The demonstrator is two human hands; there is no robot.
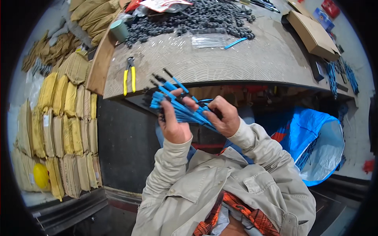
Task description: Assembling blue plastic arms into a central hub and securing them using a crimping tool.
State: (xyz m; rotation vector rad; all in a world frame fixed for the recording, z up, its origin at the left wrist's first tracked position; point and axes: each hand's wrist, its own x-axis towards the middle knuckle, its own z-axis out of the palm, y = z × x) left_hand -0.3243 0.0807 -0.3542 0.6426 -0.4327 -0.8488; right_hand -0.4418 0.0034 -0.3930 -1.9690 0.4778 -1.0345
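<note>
A bundle of thin blue sticks with black ends fans out above my lap, near the front edge of the table. My left hand wraps round the bundle, with its thumb and fingers on either side. Several black-tipped ends stick out past its fingers toward the upper left. My right hand is closed in a pinch at the other end of the bundle, its thumb and forefinger pressed on the sticks. Its other fingers are curled, and what lies exactly between the fingertips is partly hidden.
On the table lie yellow-handled pliers, a heap of small dark grey parts, a clear bag of thin pins and a loose blue stick. A cardboard box stands right. A blue sack hangs beside my right arm; stacked packages stand left.
</note>
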